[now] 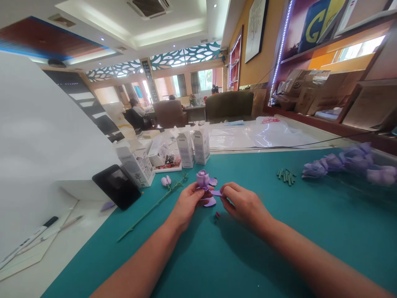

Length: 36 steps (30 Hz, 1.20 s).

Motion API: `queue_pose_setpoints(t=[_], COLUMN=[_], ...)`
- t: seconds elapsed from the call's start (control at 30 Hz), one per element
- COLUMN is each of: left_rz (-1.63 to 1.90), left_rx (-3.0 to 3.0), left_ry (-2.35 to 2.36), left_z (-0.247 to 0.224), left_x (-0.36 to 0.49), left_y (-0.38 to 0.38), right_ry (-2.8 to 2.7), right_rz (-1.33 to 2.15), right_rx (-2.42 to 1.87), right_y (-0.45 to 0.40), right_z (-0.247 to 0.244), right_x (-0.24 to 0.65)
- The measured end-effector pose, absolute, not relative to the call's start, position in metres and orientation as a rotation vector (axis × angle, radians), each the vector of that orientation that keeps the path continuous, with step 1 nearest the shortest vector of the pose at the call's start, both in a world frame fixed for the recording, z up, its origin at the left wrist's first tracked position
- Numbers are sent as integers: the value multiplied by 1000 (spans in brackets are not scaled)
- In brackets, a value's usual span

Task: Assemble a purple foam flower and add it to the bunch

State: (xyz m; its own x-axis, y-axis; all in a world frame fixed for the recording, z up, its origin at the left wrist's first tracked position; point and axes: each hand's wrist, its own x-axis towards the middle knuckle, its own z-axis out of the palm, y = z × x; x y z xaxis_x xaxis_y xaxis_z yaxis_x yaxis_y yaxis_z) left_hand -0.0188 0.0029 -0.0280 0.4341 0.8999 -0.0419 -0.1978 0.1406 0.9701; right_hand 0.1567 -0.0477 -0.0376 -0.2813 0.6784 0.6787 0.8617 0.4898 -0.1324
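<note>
A purple flower head (203, 178) stands upright above the fingers of my left hand (190, 202), which are closed round its base. My right hand (239, 202) pinches the right end of a flat purple petal (216, 193) that reaches across to the flower's base. Another loose purple petal (210, 202) is just below, beside my left fingertips, and one more (213, 181) shows behind the flower. Small red and dark bits (217, 215) lie on the green mat (198, 265) between my hands. A green stem (151, 212) with a pale purple bud (166, 181) rests left of my left hand.
White boxes (185, 149) and a tray (169, 169) stand at the mat's back left, near a black tablet (117, 187). Short green pieces (287, 176) and several purple flowers (353, 161) lie to the right. Pens (29, 242) lie far left. People sit in the background.
</note>
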Motion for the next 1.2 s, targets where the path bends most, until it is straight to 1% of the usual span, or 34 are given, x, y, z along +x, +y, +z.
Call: queue_pose_setpoints(t=[0.5,0.9,1.2], left_rz=[943,988,966], left_rx=[1237,1324,1284], left_ry=[771,777,766], left_z=[-31,-35,-35], left_x=[-14,-11,-10], left_y=[-1,-3,-4], right_ry=[-2063,-2074,-2029], right_rz=[-504,-646,-717], right_rx=[-1219,-1279,-1157], right_y=[-49,-57,-53], right_z=[-36,-35,-37], right_x=[152,146,143])
